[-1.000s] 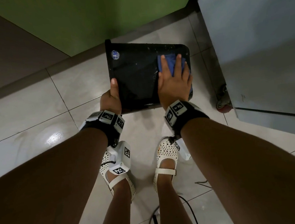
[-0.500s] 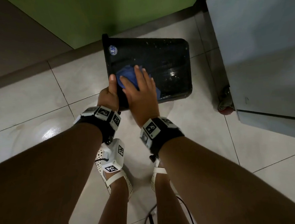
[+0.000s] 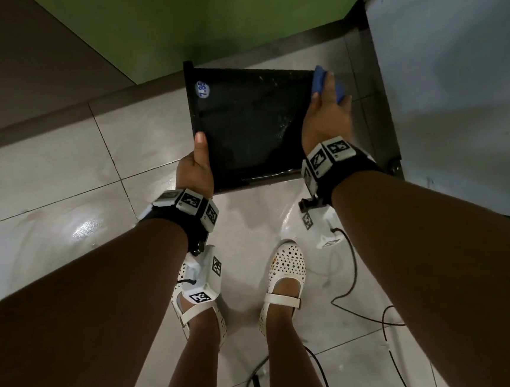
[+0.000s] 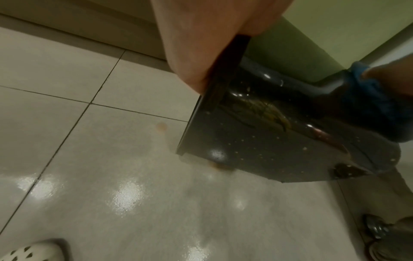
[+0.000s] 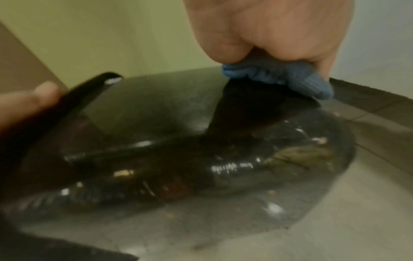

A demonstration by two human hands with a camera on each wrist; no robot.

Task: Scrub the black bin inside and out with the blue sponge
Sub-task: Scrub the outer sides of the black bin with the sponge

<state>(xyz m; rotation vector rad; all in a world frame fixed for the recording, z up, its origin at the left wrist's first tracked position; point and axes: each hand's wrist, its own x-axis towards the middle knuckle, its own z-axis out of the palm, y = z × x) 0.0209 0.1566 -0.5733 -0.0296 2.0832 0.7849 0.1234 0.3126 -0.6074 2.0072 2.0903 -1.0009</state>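
Note:
The black bin (image 3: 250,122) lies on its side above the tiled floor, rim to the left, a round price sticker near its far left corner. My left hand (image 3: 197,164) grips the rim at the near left, thumb lying along the wet outer wall. My right hand (image 3: 328,109) holds the blue sponge (image 3: 319,81) against the bin's far right corner, by its base. In the left wrist view the wet bin (image 4: 279,137) shows foam specks, with the sponge (image 4: 366,98) at its right. In the right wrist view my fingers curl round the sponge (image 5: 290,79) on the bin (image 5: 178,159).
A grey cabinet on castors (image 3: 453,83) stands close to the right of the bin. A green wall (image 3: 201,22) rises just behind it. The pale floor tiles (image 3: 62,185) are wet and glossy. My feet in white shoes (image 3: 285,271) are below, with black cables (image 3: 350,277) trailing on the floor.
My right hand has swept the sponge from the bin's near left, beside my left thumb, across to its far right corner. The left hand keeps its grip on the rim.

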